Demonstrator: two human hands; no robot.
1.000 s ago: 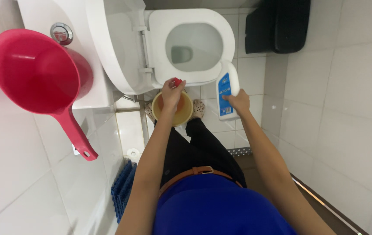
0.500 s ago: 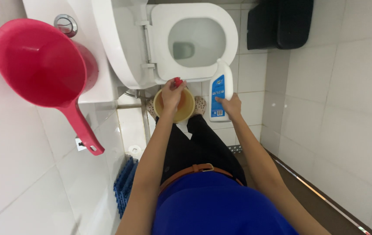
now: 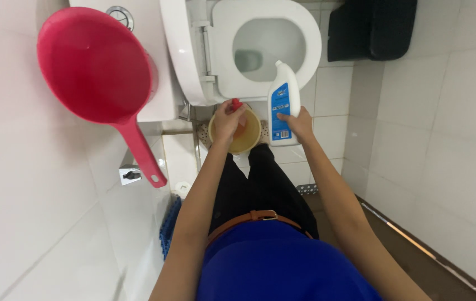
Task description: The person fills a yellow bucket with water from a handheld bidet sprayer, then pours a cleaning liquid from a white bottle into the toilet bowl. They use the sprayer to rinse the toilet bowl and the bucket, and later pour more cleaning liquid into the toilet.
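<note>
**Cleaner bottle uncapped above a yellow bucket**

White-tiled bathroom walls (image 3: 433, 139) and floor frame the view, which looks down past a blue top and black trousers to two bare arms.

Fingers of the left hand (image 3: 228, 120) are pinched together around a small red screw cap (image 3: 237, 103), held just above a round pale-yellow plastic bucket (image 3: 242, 132) that stands on the floor directly beneath them. Fingers of the right hand (image 3: 299, 124) are wrapped tight around the lower body of a tall white plastic cleaner bottle with a blue label (image 3: 282, 106); it stands upright, its bent neck pointing up towards the toilet, and it sits just beside the cap hand, with the bucket's rim touching or nearly touching its base.

Beyond both sets of fingers is a white toilet bowl with its seat down and lid raised (image 3: 265, 50). Further out from the left hand, a large red plastic ladle-style scoop with a long handle (image 3: 98, 78) rests on a white ledge, and a blue brush-like thing lies low by the wall. Beyond the right hand, well apart, a black bin (image 3: 371, 28) stands in the corner.

By my reading, the step in hand is uncapping: cap and bottle are already apart. Any next move calls for a firm right-hand grip and a controlled tilt of the open neck, with the cap kept clear.
</note>
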